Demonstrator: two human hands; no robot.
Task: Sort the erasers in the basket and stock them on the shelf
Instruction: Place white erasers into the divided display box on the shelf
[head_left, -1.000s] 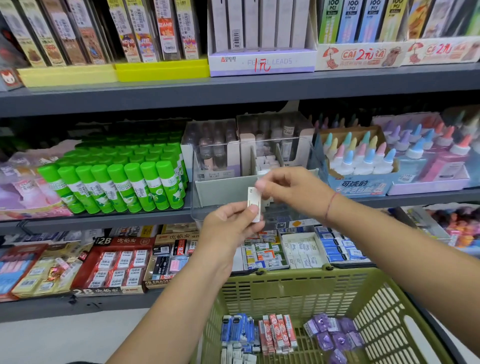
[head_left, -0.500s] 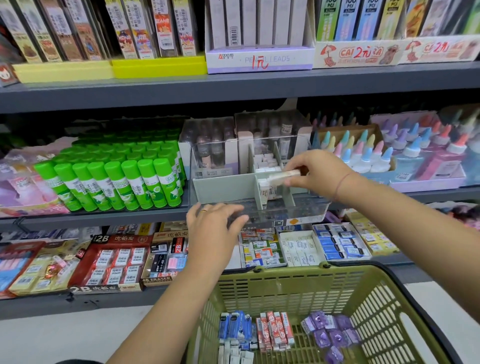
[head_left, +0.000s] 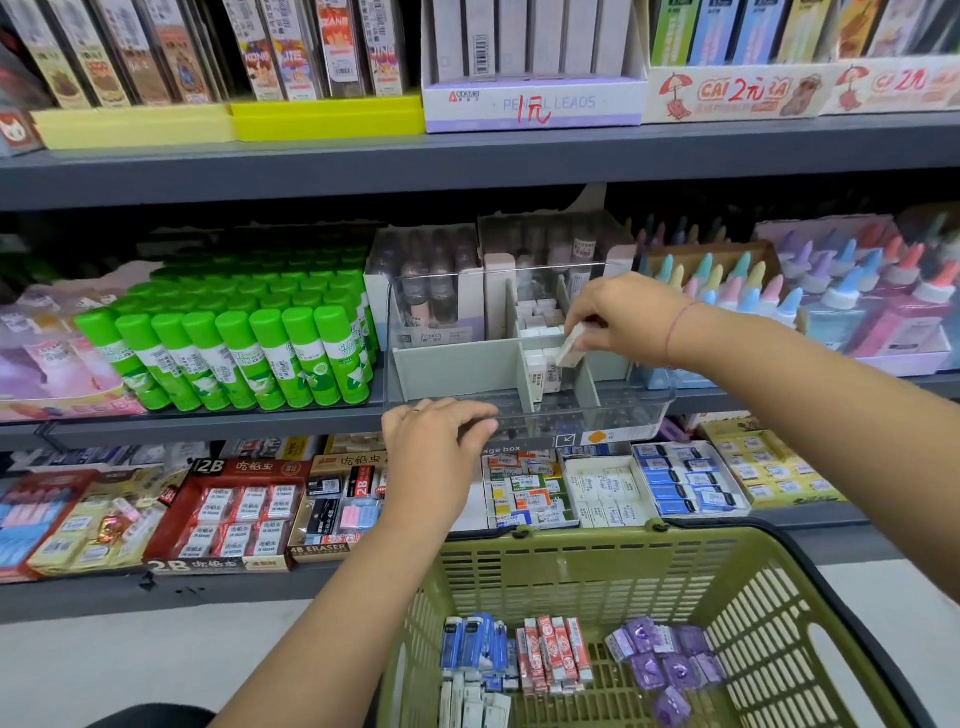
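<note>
Your right grip (head_left: 618, 317) pinched a white eraser (head_left: 571, 347) above the divided box (head_left: 613, 415) (partly stocked); left grip (head_left: 436, 447) lay spread on its front; the basket (head_left: 597, 545) below held plenty left to stock.

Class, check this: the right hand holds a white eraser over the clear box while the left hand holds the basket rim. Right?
Not quite. The head view shows the left hand resting on the clear box at its front edge, apart from the basket. The right hand does hold the eraser there.
</note>
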